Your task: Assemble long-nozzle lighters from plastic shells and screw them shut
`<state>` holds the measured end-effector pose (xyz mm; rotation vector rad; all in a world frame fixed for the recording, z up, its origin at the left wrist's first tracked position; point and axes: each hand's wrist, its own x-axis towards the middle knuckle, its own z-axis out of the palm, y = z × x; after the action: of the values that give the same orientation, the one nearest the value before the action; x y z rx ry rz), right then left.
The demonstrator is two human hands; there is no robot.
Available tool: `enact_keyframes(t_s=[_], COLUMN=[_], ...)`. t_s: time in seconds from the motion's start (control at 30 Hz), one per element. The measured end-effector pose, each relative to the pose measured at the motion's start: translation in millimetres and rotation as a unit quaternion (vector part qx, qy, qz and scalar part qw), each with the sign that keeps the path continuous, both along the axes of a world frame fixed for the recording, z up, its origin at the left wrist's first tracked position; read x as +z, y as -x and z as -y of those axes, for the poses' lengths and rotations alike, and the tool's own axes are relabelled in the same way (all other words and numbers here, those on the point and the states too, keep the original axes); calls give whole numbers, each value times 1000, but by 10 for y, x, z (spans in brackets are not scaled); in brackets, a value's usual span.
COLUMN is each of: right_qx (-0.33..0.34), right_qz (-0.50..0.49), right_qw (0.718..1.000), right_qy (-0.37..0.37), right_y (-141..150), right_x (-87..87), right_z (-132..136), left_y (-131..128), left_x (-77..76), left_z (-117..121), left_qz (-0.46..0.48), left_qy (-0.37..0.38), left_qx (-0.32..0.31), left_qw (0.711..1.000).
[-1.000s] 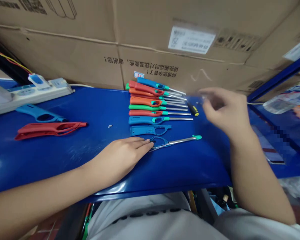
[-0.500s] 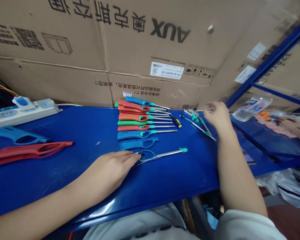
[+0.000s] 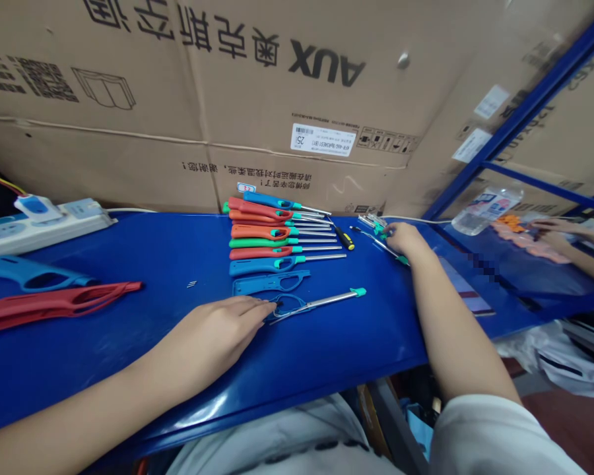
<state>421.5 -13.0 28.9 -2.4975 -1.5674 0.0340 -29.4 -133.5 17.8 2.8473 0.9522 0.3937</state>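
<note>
My left hand (image 3: 230, 326) rests on the table with its fingers closed over the handle end of an opened blue lighter half (image 3: 291, 305). From that half a metal tube (image 3: 332, 299) with a green tip points right; the handle is mostly hidden under my hand. Just above lies a separate blue handle shell (image 3: 270, 282). My right hand (image 3: 404, 241) reaches into a small pile of metal tubes with green pieces (image 3: 376, 225), its fingers bent together at the pile's right side. What they pinch, if anything, is hidden.
Several assembled lighters (image 3: 260, 232) lie stacked behind, beside a yellow-black screwdriver (image 3: 346, 239). Loose red (image 3: 54, 307) and blue shells (image 3: 34, 272), a power strip (image 3: 44, 221) and tiny metal pins (image 3: 192, 284) are left. A cardboard wall (image 3: 178, 152) stands behind; another person's hand (image 3: 557, 231) is far right.
My right hand was blurred above the table's right side; it has come down and left onto the pile of tubes. My left hand stays on the blue half. The view has shifted.
</note>
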Motion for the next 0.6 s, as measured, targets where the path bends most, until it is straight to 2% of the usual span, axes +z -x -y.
enact_keyframes(t_s=[0.3,0.47,0.6], right_qx=[-15,24,52], right_qz=[-14,-33,-65], right_qw=[999,995,985], right_qy=[-26,-96,-151], right_y=[-2,-53,-46], right_x=[-60,-81,-23], right_z=[4,3,12], left_y=[-39,-52,-40], left_x=[56,85,86], left_z=[-1,-2,-13], left_qz=[-18,-22,-28], left_qy=[1,13,22], left_qx=[36,48,52], left_qw=[999,999,998])
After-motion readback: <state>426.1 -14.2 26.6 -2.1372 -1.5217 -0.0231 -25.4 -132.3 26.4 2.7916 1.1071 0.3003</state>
